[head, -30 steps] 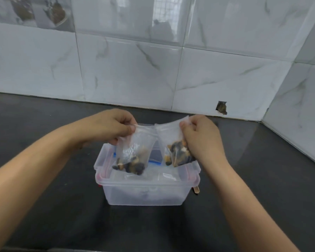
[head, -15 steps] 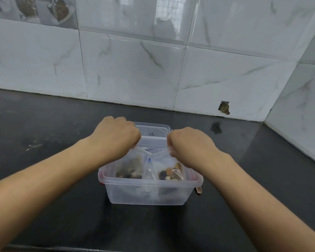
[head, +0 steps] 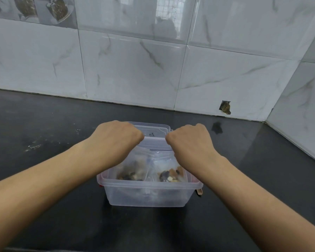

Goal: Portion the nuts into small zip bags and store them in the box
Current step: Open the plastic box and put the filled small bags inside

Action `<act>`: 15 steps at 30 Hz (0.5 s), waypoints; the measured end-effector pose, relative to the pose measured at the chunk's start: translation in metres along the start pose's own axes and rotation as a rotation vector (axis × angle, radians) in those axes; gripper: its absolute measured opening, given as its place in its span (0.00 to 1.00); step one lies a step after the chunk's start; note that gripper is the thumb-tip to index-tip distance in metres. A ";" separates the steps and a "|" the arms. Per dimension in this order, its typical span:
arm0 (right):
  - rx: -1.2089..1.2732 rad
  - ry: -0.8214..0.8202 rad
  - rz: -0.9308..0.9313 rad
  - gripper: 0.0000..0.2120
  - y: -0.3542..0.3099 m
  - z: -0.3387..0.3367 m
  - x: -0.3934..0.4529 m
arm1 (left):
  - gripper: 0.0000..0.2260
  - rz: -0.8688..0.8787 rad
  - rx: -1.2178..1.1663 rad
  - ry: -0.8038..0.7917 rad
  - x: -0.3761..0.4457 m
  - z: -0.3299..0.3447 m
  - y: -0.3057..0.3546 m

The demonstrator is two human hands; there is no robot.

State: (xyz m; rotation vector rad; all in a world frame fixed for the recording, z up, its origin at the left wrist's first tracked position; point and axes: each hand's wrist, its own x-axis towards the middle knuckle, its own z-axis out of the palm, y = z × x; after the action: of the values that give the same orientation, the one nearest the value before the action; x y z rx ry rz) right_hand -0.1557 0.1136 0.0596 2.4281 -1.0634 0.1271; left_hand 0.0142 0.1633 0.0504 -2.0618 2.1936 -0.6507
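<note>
Dark glossy counter [head: 44,124] below white marbled wall tiles [head: 135,70], clear box [head: 149,195] with two nut bags, left hand [head: 116,140] pinching left bag [head: 133,168], right hand [head: 189,142] pinching right bag [head: 167,170].

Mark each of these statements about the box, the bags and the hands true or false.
1. Two zip bags of nuts sit inside the clear box. True.
2. The left bag and the right bag lie side by side. True.
3. The box stands on a white counter. False: the counter is black.
4. The lid is snapped onto the box. False: the lid lies behind the open box.
5. The left hand and right hand are over the box, fingers curled. True.
</note>
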 end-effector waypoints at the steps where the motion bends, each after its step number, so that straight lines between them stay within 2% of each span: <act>1: 0.010 0.041 -0.012 0.17 0.000 -0.001 -0.002 | 0.13 0.008 -0.025 0.016 -0.002 -0.001 -0.001; 3: 0.058 0.064 -0.040 0.23 -0.001 -0.006 -0.008 | 0.14 0.038 -0.082 0.017 -0.006 -0.001 -0.001; 5: 0.136 0.016 -0.059 0.24 -0.004 -0.005 -0.012 | 0.14 0.079 -0.124 -0.016 -0.008 0.001 0.002; 9: 0.151 -0.159 -0.175 0.08 -0.012 0.012 -0.012 | 0.08 0.165 -0.072 -0.166 -0.003 0.012 0.004; 11: 0.136 -0.216 -0.181 0.15 -0.009 0.019 -0.011 | 0.07 0.175 -0.030 -0.265 -0.003 0.017 0.003; 12: 0.110 -0.239 -0.184 0.15 -0.006 0.021 -0.011 | 0.06 0.195 -0.012 -0.284 -0.004 0.019 0.003; 15: 0.024 -0.265 -0.255 0.07 -0.002 0.023 -0.009 | 0.06 0.286 0.060 -0.307 -0.005 0.022 0.004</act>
State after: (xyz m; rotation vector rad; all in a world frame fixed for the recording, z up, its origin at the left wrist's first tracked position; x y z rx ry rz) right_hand -0.1631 0.1097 0.0363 2.6295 -0.8492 -0.2748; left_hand 0.0181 0.1628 0.0279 -1.6438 2.1934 -0.3408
